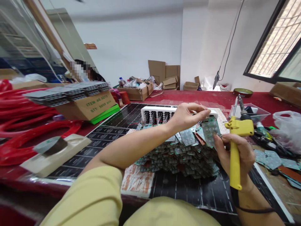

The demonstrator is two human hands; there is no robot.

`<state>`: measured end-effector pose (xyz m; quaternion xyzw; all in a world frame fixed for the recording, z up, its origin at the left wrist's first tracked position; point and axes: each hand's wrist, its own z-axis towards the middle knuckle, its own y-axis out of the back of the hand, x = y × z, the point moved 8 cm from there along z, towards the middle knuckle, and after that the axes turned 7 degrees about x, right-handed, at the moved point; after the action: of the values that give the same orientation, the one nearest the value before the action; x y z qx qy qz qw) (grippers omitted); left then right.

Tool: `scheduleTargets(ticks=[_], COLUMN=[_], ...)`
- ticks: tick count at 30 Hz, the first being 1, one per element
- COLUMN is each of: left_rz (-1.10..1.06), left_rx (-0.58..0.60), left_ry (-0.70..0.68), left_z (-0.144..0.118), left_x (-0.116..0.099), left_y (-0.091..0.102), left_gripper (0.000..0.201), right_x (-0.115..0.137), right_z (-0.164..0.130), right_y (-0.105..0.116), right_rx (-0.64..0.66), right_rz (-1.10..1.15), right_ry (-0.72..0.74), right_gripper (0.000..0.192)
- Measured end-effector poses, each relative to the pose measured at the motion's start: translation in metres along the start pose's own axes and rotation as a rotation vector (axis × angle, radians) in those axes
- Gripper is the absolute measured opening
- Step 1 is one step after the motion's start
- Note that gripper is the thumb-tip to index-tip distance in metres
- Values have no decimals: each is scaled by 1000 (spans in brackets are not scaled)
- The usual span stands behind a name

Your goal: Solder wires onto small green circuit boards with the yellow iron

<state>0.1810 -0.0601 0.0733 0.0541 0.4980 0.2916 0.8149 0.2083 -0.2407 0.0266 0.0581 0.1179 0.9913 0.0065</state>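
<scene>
My right hand (240, 153) is wrapped round a yellow soldering gun (235, 157) that points up and away. Its thumb and a finger also grip the edge of a small green circuit board (210, 130). Just above that board, my left hand (188, 116) reaches across with thumb and fingers pinched; what lies between the fingertips is too small to make out. Beneath both hands, a thick heap of circuit boards (176, 160) hangs together in layers. Behind it stands a white slotted rack (147, 110) with bundles of thin wires, partly hidden by my left hand.
A black lined panel (113, 138) covers the red table. To the left are a cardboard box (91, 105), a tape roll on a pale dispenser (77, 144) and red tubing (25, 110). Loose boards (270, 160), a clear plastic bin (261, 111) and plastic bags (288, 128) lie right.
</scene>
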Motion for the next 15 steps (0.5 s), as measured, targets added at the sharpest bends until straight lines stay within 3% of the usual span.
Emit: scheduleTargets(ticks=[3, 9, 12, 15], left_rz=[-242, -700, -731, -595], left_rx=[-22, 79, 67, 3], left_ry=[93, 351, 442, 476], left_z=[2, 1, -3, -12], left_x=[10, 28, 39, 55], left_y=[-9, -28, -24, -8], left_gripper=[41, 30, 24, 25], right_x=[7, 10, -2, -33], right_z=[1, -4, -8, -18], right_y=[-4, -13, -10, 10], right_rx=[22, 74, 155, 162], right_rz=[-8, 12, 62, 69], right_ry=[46, 113, 72, -88], right_gripper=[24, 22, 27, 28])
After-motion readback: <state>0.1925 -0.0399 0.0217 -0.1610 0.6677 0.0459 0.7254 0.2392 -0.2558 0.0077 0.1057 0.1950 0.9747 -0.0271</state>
